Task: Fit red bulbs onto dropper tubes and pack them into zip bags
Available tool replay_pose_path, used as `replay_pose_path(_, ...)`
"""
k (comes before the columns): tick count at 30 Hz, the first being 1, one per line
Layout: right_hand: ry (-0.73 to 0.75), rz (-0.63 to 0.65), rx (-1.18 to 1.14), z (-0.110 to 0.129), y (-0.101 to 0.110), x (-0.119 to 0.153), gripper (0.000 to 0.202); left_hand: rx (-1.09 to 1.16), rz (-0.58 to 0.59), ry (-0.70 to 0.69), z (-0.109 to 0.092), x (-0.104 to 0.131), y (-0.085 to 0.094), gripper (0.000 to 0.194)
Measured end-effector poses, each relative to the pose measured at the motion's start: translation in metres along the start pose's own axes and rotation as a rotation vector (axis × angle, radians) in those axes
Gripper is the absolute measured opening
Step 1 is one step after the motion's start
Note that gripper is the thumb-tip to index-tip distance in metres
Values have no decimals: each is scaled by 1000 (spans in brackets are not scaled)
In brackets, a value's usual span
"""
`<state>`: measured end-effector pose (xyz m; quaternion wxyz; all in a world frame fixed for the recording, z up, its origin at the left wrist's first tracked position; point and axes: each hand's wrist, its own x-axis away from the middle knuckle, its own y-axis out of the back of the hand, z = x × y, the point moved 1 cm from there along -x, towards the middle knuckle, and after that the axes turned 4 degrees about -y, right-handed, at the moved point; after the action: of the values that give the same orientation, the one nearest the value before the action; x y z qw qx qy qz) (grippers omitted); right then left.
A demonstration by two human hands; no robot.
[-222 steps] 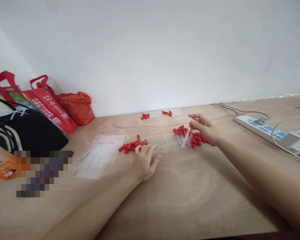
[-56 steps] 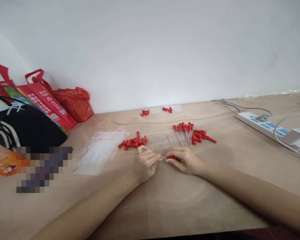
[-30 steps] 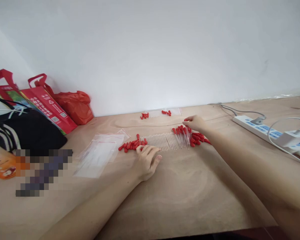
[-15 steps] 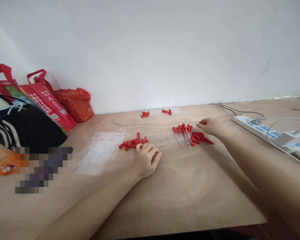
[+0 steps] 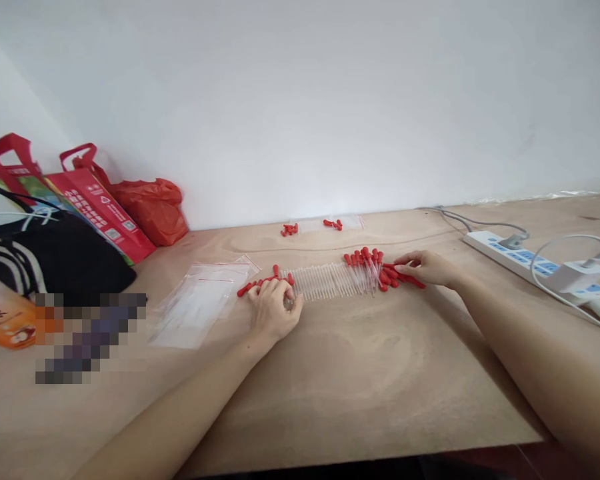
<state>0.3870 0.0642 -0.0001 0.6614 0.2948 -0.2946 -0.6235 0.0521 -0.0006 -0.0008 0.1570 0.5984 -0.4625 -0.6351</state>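
A row of clear dropper tubes [image 5: 320,281] lies across the wooden table, with red rubber bulbs at both ends. My left hand [image 5: 277,308] rests over the left group of red bulbs [image 5: 246,289], its fingers bent onto them and its thumb held apart. On the other side, my right hand [image 5: 427,268] has thumb and fingertips closed at the right group of red bulbs [image 5: 405,279]. Several red-bulbed droppers [image 5: 365,255] stick out on top of the row, bulbs pointing away from me.
Clear zip bags [image 5: 195,310] lie left of the row. Farther back is a small bag of droppers [image 5: 313,227]. Shopping bags [image 5: 103,207] and a black bag [image 5: 75,257] stand at the left. A power strip [image 5: 520,257] with cables lies right; the wall closes the back.
My left hand has shifted left along the red bulbs. My right hand has come down and inward, its fingertips now at the bulbs on the right.
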Motion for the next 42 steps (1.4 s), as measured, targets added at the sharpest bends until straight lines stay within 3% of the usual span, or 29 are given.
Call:
replay_pose_path(8,-16,-139,1,-6,-1,-4,26,-77,15,45,10,-18,-4,11)
replay_pose_path(13,-1,-345,2,2,0,1,28,-91,137,58,-5,-37,-19,18)
replay_pose_path(20,67,-430,79,11,-5,4,27,-235,199,106,-20,-58,-38,25)
replay_pose_path(28,207,-523,91,17,-9,8,26,-371,495,225,-37,-78,-35,28)
replay_pose_path(42,220,-640,-38,23,-17,10,27,-245,551,324,-26,-87,-33,25)
